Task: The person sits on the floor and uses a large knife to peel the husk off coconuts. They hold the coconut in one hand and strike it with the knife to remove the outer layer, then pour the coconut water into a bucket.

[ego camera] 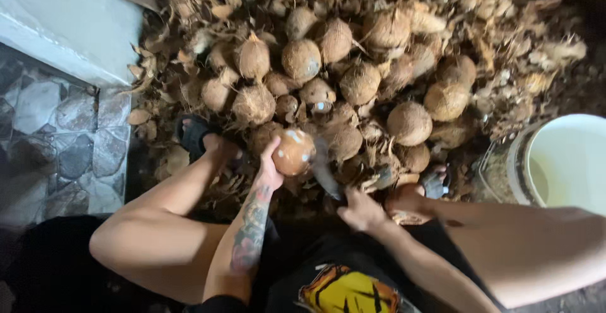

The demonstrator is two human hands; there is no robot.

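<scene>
The left hand cups a husked coconut from its left side; the right hand's grip clasps a blurred blade just beside it.

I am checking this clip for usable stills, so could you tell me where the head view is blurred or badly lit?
Head view: the dark blade in the right hand is smeared by motion; the round brown coconut in the left hand is fairly sharp; the white plastic bucket is bright, and the bottom-left corner falls into deep shadow.
</scene>
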